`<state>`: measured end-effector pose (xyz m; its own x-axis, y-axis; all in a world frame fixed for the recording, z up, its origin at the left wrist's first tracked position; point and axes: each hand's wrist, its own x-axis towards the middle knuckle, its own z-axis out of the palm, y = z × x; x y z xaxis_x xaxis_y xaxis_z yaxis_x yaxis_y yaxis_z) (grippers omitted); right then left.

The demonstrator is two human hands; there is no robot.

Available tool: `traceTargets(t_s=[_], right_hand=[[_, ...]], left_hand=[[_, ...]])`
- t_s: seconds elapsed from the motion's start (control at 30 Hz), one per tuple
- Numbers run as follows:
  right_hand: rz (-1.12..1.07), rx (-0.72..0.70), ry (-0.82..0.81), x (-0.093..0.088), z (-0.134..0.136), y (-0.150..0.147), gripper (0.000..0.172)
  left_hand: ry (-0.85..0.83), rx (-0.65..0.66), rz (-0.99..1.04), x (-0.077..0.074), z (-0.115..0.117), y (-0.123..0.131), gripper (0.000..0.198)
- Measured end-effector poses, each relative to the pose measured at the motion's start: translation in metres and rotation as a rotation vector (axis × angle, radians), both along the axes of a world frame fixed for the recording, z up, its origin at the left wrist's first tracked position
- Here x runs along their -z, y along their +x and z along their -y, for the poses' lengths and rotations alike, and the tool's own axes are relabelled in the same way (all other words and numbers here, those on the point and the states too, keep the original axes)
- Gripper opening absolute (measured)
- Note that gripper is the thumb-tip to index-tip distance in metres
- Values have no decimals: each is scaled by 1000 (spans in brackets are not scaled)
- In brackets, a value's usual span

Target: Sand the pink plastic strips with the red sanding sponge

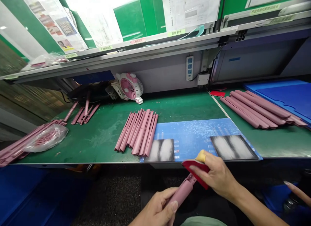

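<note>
My left hand (161,206) is wrapped round a long pink plastic casing (181,193), held tilted in front of the table's edge. At the casing's upper end a narrower, patterned pink part shows. My right hand (216,172) grips a bent red sheet (198,170) against that end, the thumb on its near side. Yellow tape or a finger cover (201,155) wraps one right fingertip. Whether the sheet is sandpaper or cloth I cannot tell. Beyond my hands, a row of similar pink casings (138,132) lies on the green table.
A blue board (191,130) carries two black-and-white pads (234,147). More pink casings (259,109) lie at right, beside blue sheets (286,93). At left are a bag of small pink parts (47,138) and long pink pieces. A fan (130,87) stands behind. Another person's finger (297,191) enters from the right.
</note>
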<state>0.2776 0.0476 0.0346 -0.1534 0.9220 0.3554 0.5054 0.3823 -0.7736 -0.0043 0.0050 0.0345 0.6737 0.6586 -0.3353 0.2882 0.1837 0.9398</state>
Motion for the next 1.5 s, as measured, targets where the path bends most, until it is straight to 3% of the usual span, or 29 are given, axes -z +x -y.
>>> traceTargets(t_s=[0.13, 0.23, 0.37, 0.5, 0.57, 0.63, 0.73, 0.83, 0.97, 1.07, 1.13, 1.33, 1.43, 1.5], right_hand=[[-438, 225, -291, -7, 3, 3, 29], [-687, 131, -453, -8, 16, -19, 36], [-790, 109, -520, -1, 25, -52, 36], [-776, 220, -518, 16, 19, -48, 36], [-786, 279, -537, 21, 17, -40, 39], [-859, 321, -557, 21, 17, -35, 45], [-905, 218, -529, 10, 20, -39, 44], [-788, 111, -499, 1, 19, -46, 37], [-642, 198, -539, 16, 19, -42, 41], [-692, 239, -564, 28, 29, -38, 45], [-677, 231, -517, 27, 38, -39, 40], [-272, -35, -275, 5, 39, -52, 29], [-388, 23, -224, 9, 36, -62, 32], [-625, 104, -324, 16, 38, -70, 33]], left_hand=[[120, -108, -16, 12, 7, -6, 61], [251, -285, -22, 31, 10, 2, 56], [536, -418, 20, 54, 12, 20, 46], [759, -492, -16, 73, 15, 22, 45], [856, -564, -62, 75, 14, 20, 46], [916, -556, -54, 71, 11, 20, 47], [958, -482, 36, 63, 4, 23, 49], [950, -501, 41, 62, 4, 25, 43], [782, -601, -15, 59, 10, 20, 42], [643, -659, -8, 47, 10, 22, 41], [593, -676, -12, 41, 9, 26, 39], [517, -645, -2, 43, 15, 38, 42], [434, -612, 67, 41, 17, 40, 42], [353, -574, 159, 38, 16, 40, 44]])
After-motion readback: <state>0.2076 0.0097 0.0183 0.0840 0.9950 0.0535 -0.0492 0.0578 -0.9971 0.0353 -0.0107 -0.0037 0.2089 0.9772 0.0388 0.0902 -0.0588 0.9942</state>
